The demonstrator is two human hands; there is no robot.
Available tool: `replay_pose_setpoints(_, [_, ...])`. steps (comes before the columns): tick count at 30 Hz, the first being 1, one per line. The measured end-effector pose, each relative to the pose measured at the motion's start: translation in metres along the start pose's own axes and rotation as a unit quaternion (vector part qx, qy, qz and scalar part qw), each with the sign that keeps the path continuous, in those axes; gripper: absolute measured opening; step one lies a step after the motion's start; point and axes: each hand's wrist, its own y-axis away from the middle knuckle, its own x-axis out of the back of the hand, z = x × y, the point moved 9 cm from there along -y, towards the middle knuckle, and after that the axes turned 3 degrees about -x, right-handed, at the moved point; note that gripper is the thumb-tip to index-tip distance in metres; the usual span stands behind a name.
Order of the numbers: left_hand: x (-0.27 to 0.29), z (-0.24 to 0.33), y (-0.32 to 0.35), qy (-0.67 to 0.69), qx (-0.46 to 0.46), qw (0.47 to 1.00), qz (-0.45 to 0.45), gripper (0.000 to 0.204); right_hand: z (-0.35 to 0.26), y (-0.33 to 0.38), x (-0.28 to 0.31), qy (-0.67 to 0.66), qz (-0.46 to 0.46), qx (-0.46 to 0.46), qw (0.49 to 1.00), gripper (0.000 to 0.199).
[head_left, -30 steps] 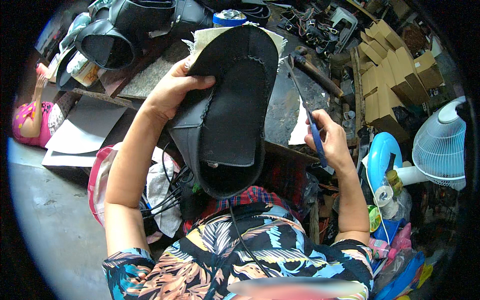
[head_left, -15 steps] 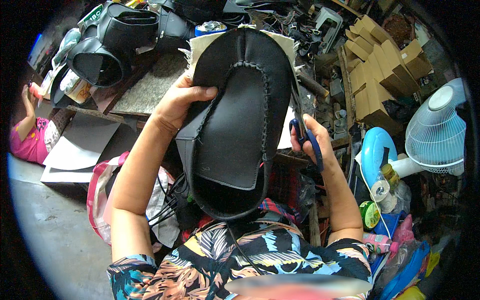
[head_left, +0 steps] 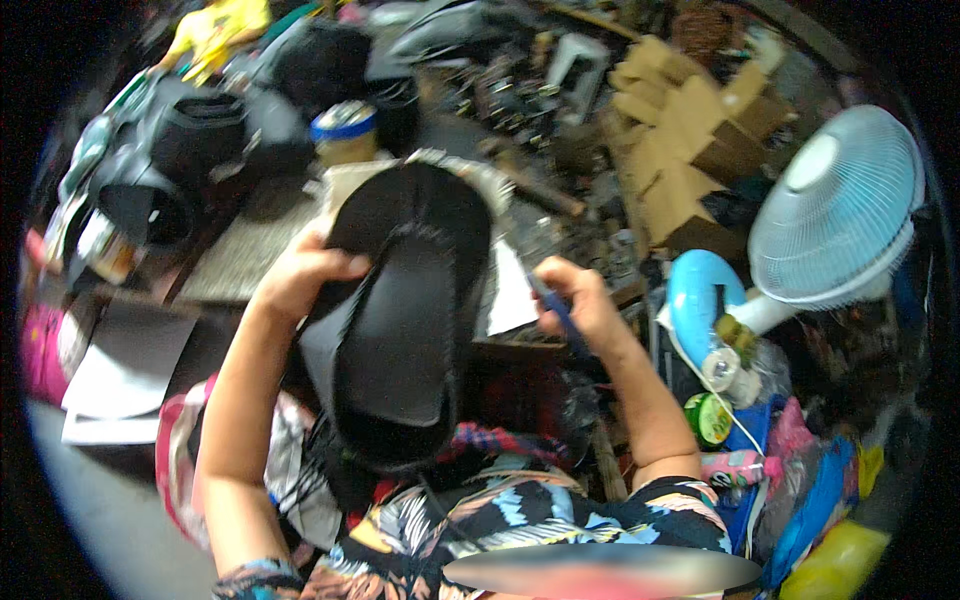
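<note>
A black shoe upper (head_left: 400,340) with a thick gathered seam stands nearly upright in front of my chest, its rounded toe pointing away from me. My left hand (head_left: 303,278) grips its left edge, thumb on the front face and fingers hidden behind. Cream lining cloth (head_left: 338,188) with frayed edges sticks out behind the toe. My right hand (head_left: 588,300) is closed on the dark blue handles of a pair of scissors (head_left: 560,312), to the right of the upper and apart from it. The blades are blurred, so I cannot tell how they stand.
Black leather pieces (head_left: 155,165) and a tin with a blue rim (head_left: 345,145) lie on the far bench. Folded cardboard boxes (head_left: 680,150) and a fan (head_left: 830,210) stand at right. White sheets (head_left: 120,370) lie at left. A person in yellow (head_left: 225,35) is at the far left.
My right hand with the scissors has drawn away from the upper's right edge, leaving a gap. My left hand still holds the upper. The whole view has shifted and blurred; the person in yellow has appeared.
</note>
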Motion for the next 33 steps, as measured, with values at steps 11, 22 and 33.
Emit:
replay_pose_setpoints(11, [0.001, -0.003, 0.009, 0.005, 0.063, 0.998, 0.023, 0.06, -0.011, 0.005, -0.005, -0.054, -0.039, 0.002, 0.998, 0.035])
replay_pose_setpoints(22, [0.008, -0.006, 0.013, -0.022, 0.09, 0.995, -0.038, 0.051, -0.004, -0.01, -0.003, -0.027, -0.049, 0.006, 0.998, 0.036])
replay_pose_setpoints(33, [0.01, -0.003, 0.011, 0.01, 0.059, 0.998, -0.014, 0.049, -0.069, 0.008, 0.001, 0.559, 0.199, 0.195, 0.781, 0.063])
